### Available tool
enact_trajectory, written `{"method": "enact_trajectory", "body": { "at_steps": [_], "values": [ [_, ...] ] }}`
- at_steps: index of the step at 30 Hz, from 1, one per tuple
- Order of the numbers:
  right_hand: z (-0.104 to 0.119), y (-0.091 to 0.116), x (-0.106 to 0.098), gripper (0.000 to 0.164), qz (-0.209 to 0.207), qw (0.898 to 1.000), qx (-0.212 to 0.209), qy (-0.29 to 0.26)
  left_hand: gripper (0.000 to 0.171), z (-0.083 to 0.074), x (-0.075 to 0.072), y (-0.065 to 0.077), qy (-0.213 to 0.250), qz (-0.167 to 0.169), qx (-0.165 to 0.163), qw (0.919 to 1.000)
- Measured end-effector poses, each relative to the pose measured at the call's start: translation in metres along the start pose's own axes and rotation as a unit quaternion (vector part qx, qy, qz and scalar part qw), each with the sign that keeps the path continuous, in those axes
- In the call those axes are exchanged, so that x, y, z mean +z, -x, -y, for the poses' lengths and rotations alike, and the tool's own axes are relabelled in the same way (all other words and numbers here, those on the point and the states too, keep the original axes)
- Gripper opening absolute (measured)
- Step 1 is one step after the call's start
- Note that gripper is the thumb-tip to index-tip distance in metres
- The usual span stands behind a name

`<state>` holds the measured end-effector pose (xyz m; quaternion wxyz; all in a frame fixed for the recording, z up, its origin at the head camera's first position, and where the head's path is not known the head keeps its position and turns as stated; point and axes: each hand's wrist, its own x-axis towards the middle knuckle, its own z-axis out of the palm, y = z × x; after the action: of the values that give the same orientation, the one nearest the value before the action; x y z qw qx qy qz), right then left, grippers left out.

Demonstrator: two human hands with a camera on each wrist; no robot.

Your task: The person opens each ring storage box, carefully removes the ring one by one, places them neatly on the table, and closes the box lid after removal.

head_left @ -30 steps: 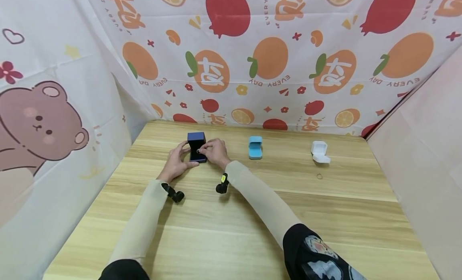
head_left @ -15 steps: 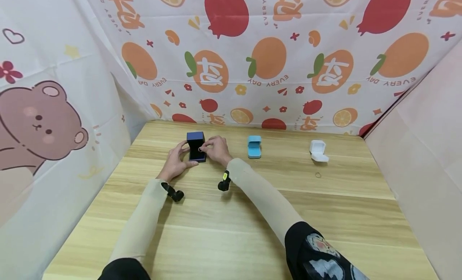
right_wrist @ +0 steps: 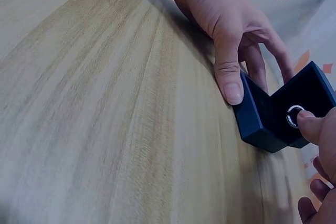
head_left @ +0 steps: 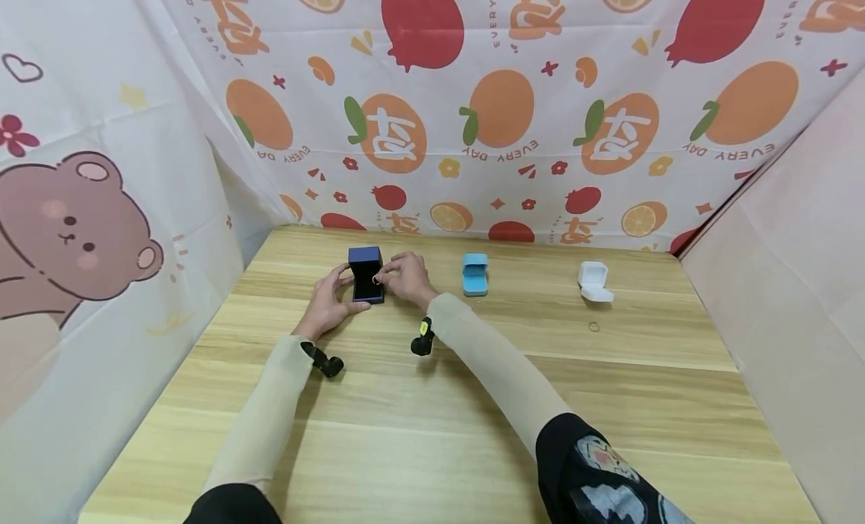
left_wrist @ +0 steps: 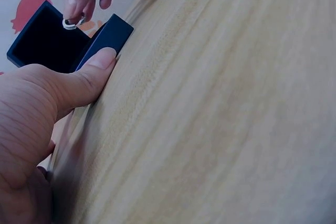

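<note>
A dark blue ring box stands on the table with its lid raised and its black inside facing me. My left hand grips it from the left, thumb on the front of the base as the right wrist view shows, fingers at the far side. From the right, my right hand pinches a silver ring between thumb and fingertip. That ring is held just in front of the open lid, above the base. In the left wrist view, part of the ring shows below the right fingertips.
An open light blue ring box stands right of my right hand. Farther right is an open white ring box, with a thin loose ring on the wooden table in front of it. A printed cloth hangs behind.
My right hand has risen slightly and shifted a little right with the ring, away from the box base. My left hand keeps its hold on the box.
</note>
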<state>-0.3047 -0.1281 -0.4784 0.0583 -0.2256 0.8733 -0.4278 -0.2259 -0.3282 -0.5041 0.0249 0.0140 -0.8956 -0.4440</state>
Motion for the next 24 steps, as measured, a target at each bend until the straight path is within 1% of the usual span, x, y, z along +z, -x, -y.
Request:
{"method": "enact_trajectory", "body": {
  "at_steps": [7,13,15,24],
  "values": [
    [0.002,-0.001,-0.005,0.018,0.007,1.000,-0.010,-0.002,0.104,0.000,-0.001,0.000,0.004,0.004,-0.002,1.0000],
    [0.004,-0.001,-0.009,0.018,0.022,1.000,0.006,-0.007,0.104,0.003,0.000,0.000,-0.002,0.001,-0.008,1.0000],
    [0.005,-0.001,-0.011,0.018,0.025,1.000,0.006,-0.010,0.104,0.003,0.001,-0.001,-0.004,0.001,-0.007,1.0000],
    [0.005,-0.003,-0.018,0.017,0.032,0.999,-0.022,-0.005,0.104,0.003,0.001,-0.001,-0.012,-0.002,-0.013,0.9999]
  ]
}}
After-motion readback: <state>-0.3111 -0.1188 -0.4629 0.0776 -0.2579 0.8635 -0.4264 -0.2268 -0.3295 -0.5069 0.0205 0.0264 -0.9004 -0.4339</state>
